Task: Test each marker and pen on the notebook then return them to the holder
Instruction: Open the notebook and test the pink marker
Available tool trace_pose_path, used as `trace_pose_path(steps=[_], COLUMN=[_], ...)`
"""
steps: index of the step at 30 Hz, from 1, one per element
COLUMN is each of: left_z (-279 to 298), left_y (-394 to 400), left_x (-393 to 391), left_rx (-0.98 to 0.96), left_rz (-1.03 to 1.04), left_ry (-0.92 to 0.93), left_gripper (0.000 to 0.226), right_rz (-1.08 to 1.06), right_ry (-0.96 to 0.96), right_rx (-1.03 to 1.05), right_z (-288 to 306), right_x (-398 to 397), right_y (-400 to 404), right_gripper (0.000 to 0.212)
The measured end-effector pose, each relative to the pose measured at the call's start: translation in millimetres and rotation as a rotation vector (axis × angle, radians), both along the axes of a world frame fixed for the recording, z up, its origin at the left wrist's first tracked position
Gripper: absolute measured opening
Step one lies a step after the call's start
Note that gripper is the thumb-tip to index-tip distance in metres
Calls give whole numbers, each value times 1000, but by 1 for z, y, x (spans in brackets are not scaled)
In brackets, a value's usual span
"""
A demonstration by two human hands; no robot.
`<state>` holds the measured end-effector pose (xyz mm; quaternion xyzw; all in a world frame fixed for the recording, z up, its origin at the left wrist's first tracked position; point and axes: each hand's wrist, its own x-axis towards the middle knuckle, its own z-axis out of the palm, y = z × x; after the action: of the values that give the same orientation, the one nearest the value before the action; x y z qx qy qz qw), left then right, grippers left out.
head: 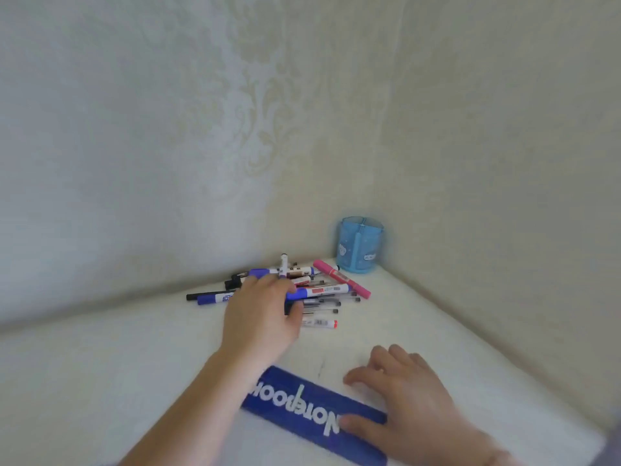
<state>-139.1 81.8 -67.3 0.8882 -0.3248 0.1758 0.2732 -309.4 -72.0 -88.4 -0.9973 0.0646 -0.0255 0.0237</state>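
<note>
L hand (260, 314) gripping blue marker (319, 292) in pile | R hand (403, 395) spread flat on notebook (302, 403)

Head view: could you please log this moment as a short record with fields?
surface: white table in a wall corner
holder: blue holder, upright by the wall, no pens seen in it
pens: pile of markers and pens lying loose beside the holder
left hand: left hand reaching into the pile, fingers on a blue marker
right hand: right hand resting flat on the notebook
</note>
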Motion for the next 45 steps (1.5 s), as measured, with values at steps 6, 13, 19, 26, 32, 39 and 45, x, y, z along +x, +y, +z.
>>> trace_pose_path(steps=[6,13,19,26,32,39,45], left_z=[-24,-40,-5,1,-40,-35,-16], left_y=[22,21,33,-27,-41,-31,6], left_x=[-57,-81,-67,-25,-6,19,53], left_rx=[274,545,803,860,470,-382,-859], left_rz=[-40,-114,-280,-17,-206,-431,-631], left_ry=[168,305,370,57,-139,456,880], left_gripper=[40,72,75,48,43,48,45], right_rz=[-65,-90,52,59,71,56,335], right_ry=[14,-56,-12,-126,-332,-359,-122], right_rx=[65,224,140,182,571,593,394], right_z=[5,-4,-9,-21,-16,-13,-14], right_x=[-9,39,100,111,117,107,91], right_y=[28,-25,-28,-44,-67,-86,-75], right_gripper=[60,23,35,25,25,43,48])
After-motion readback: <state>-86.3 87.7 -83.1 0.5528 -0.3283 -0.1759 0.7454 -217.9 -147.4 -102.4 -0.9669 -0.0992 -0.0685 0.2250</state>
